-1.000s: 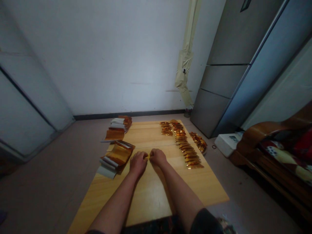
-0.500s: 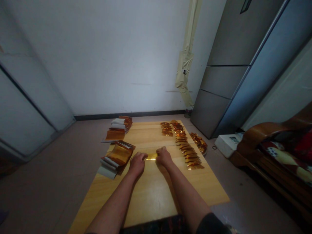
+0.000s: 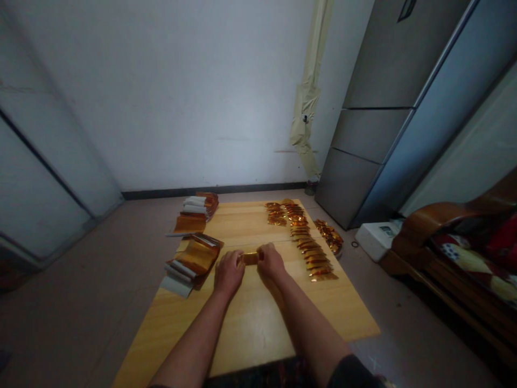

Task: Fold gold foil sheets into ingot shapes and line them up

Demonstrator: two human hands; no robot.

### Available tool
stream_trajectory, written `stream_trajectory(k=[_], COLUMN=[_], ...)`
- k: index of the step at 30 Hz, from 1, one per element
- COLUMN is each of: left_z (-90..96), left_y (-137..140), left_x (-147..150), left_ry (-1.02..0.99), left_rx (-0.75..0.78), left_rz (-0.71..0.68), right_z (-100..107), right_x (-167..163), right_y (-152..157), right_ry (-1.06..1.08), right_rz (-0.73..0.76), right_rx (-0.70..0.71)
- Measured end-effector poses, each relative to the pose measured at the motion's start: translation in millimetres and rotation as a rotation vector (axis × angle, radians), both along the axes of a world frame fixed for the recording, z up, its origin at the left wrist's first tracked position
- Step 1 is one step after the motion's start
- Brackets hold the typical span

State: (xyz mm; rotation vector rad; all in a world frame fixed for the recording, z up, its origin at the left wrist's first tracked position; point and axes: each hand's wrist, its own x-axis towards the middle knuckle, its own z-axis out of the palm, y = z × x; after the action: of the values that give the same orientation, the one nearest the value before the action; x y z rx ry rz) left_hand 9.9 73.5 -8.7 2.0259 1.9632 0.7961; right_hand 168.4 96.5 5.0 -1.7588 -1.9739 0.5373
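Between my two hands a small strip of gold foil paper is held just at the wooden tabletop. My left hand is closed on its left end, and my right hand pinches its right end. The fingertips partly hide both ends. Just left of my left hand lies a fanned stack of gold foil sheets with grey-white backs. To the right of my right hand runs a long row of folded gold foil pieces, overlapping one another.
A second stack of foil sheets lies at the table's far left, and a shorter row of folded pieces at the far right. Beyond the right edge sits a heap of gold pieces. A refrigerator, white box and wooden seat stand right.
The strip between my hands has tipped: its bright line has moved from the near edge to the far edge, and its near face looks darker. Both hands stay nearly in place.
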Motion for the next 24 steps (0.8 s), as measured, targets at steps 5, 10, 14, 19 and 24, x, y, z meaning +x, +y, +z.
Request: stream_trajectory(k=[5, 10, 14, 19, 24], left_z=[-5.1, -9.7, -12.6, -13.4, -13.3], left_y=[-3, -3, -3, -4, -4], left_x=[-2, -2, -2, -2, -1], left_ry=[-0.016, -0.054, -0.109, -0.127, -0.119], left_rx=[0.120, 0.169, 0.209, 0.275, 0.266], left_rz=[-0.039, -0.074, -0.111, -0.169, -0.157], right_z=[-6, -10, -14, -21, -22], right_x=[0, 5, 7, 7, 8], right_y=[-14, -18, -17, -16, -18], right_ry=[0.102, 0.121, 0.102, 0.038, -0.027], right_rz=[0.009, 0.033, 0.046, 0.051, 0.061], right_rx=[0.205, 0.273, 0.302, 0.326, 0.329])
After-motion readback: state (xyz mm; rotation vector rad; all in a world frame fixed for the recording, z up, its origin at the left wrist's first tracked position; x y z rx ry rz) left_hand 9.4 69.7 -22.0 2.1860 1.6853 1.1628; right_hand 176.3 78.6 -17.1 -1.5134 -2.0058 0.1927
